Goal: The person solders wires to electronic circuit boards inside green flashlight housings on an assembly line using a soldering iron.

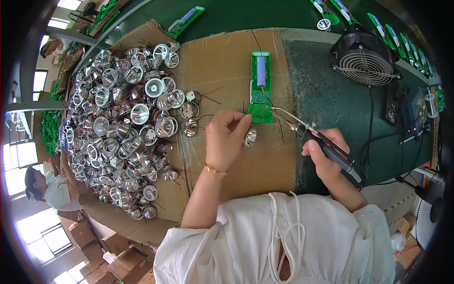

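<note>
My left hand is closed in a pinch at the lower left corner of a green plastic housing. A thin dark wire sticks up from its fingertips, and a small silver reflector cup sits just below them. Inside the housing are a blue cylindrical battery cell, a small green circuit board and red wires. My right hand grips a soldering iron with a black handle. A thin bent metal tube runs along the iron, its end close to the housing's lower edge.
A large heap of silver reflector cups with red and black wires lies left on cardboard. At the right stand a black fan with a wire grille and a blue box-shaped unit. More green housings lie along the back.
</note>
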